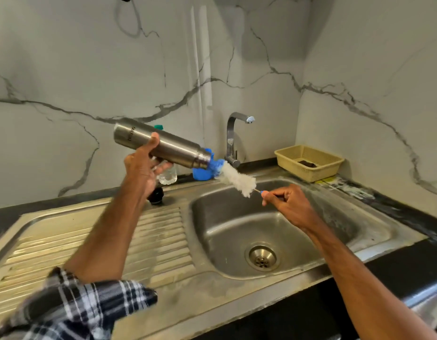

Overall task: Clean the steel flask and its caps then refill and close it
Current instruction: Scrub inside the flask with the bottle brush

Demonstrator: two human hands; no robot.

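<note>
Bottom left corner: checked sleeve, blurred and cut off by the frame edge, above the ribbed drainboard of the steel surface

Left hand raised over the surface's back edge, fingers and thumb curled round the steel flask, gripping it mid-body. Flask held in the air, tilted, base up and left, uncapped mouth down and right toward the sink basin. Dark lettering near the flask's base, too small and skewed to read

Behind the flask, only a green cap showing above it. Below the hand, a clear bottle, mostly hidden by the fingers. Black cap on the surface near the back edge, half hidden behind the left wrist. Blue plastic thing at the back edge, partly covered by the flask's mouth, shape hard to make out

White fluffy bottle brush slanting from just beside the flask's mouth down to the right. Cannot tell whether its tip is inside the mouth or just clear of it

Right hand over the basin, clenched round the brush's thin handle, thumb and forefinger pinching it by a small blue collar; rest of the handle hidden in the fist

Tap at the back edge behind the brush, spout turned right. Drain at the basin's bottom

Yellow basket at the surface's back right corner, a dark lump inside, not identifiable
</note>
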